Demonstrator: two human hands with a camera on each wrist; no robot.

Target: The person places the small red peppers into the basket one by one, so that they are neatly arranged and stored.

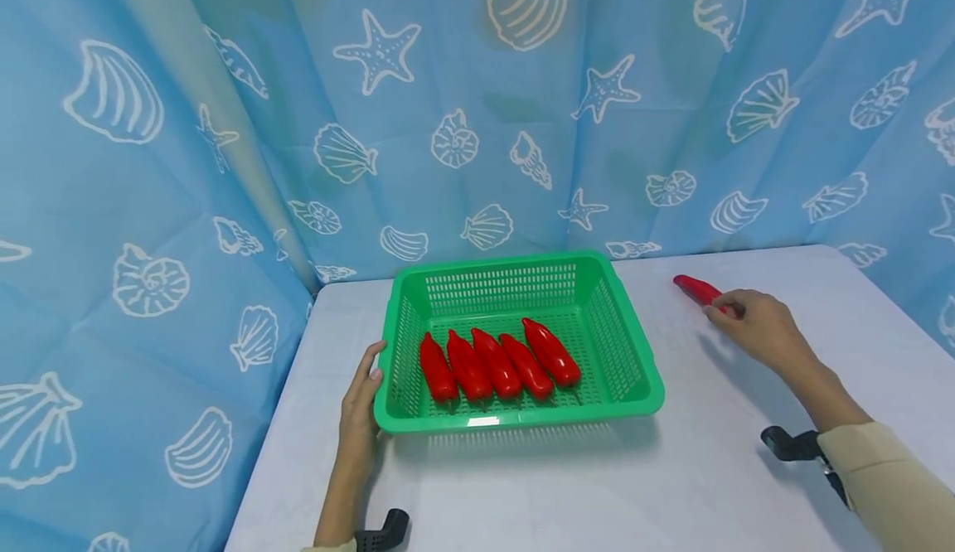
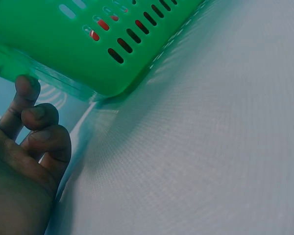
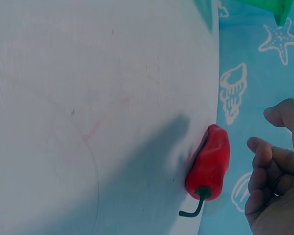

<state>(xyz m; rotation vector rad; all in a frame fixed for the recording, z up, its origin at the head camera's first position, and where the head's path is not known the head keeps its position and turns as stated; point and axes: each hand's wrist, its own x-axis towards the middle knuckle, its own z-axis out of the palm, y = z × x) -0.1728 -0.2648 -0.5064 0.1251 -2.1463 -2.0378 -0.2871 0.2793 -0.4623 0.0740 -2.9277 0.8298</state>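
A green plastic basket with slotted sides stands on the white table, and several glossy red peppers lie side by side in it. At its left rim my left hand rests with its fingertips against the outside; in the left wrist view the fingers are loosely bent below the rim. One more red pepper lies at the table's far right. My right hand is by it, covering its near end in the head view. In the right wrist view a gap shows between that pepper and the loosely curled fingers.
Behind and to the left of the white table hangs a blue curtain printed with white shells and starfish. Each wrist carries a black camera mount. The basket's shadow falls along its front side.
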